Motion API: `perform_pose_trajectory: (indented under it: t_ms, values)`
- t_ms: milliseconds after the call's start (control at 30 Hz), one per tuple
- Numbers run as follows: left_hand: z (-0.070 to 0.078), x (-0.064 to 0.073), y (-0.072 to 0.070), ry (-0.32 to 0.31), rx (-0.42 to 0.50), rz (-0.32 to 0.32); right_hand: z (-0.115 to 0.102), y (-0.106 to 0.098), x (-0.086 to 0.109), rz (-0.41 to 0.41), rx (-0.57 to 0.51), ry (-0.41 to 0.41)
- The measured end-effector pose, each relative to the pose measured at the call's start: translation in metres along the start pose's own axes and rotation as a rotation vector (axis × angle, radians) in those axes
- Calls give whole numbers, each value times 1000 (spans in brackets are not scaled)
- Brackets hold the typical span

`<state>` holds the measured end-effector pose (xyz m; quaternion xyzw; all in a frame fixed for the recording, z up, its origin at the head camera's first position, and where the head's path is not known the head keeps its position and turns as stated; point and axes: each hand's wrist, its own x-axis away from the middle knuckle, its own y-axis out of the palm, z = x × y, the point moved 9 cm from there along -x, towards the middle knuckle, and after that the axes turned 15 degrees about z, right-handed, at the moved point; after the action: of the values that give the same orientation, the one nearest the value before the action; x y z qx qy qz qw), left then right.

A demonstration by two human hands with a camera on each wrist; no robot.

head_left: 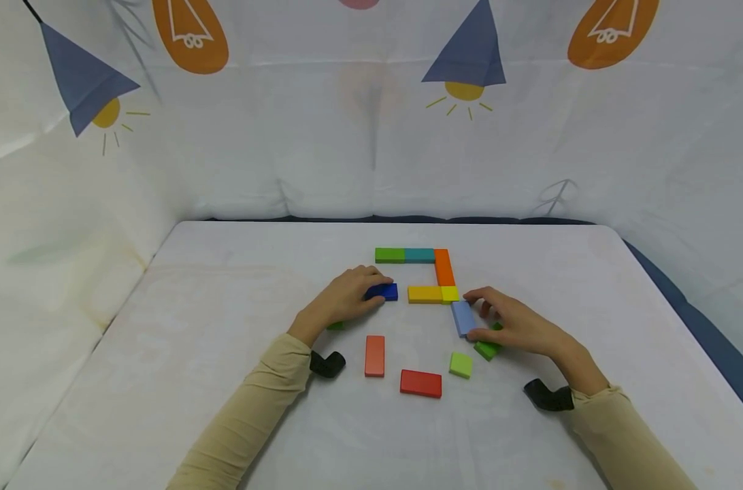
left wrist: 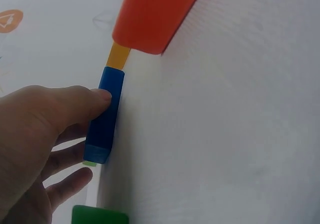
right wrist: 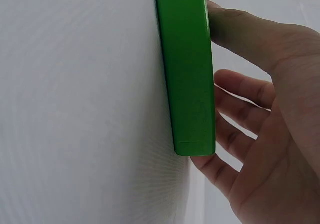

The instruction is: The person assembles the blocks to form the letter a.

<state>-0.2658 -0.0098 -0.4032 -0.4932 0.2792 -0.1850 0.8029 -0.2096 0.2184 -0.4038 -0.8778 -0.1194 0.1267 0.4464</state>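
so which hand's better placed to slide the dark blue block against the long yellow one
Probably left: the left hand holds the dark blue block, just short of the long yellow block; the right hand is beyond, at the light blue block.

Dark blue block: oblong, crosswise, gripped by your left hand.
Light blue block: slightly slanted on the counter, pinched by your right hand.
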Motion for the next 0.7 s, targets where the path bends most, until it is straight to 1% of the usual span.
perform_pose_trajectory:
  t_ms: [200, 300, 467, 700]
  values:
    - [3, 0, 1, 19, -1, 8, -1, 0, 0, 12, 10, -7]
    - [3, 0, 0, 14, 17, 11, -2, 0, -1, 16, 5, -16]
    - [4, -1, 0, 12, 52, 20, -2, 0, -2, 11, 9, -7]
    - [3, -2, 0, 0, 79, 18, -3, 0, -1, 0, 7, 1]
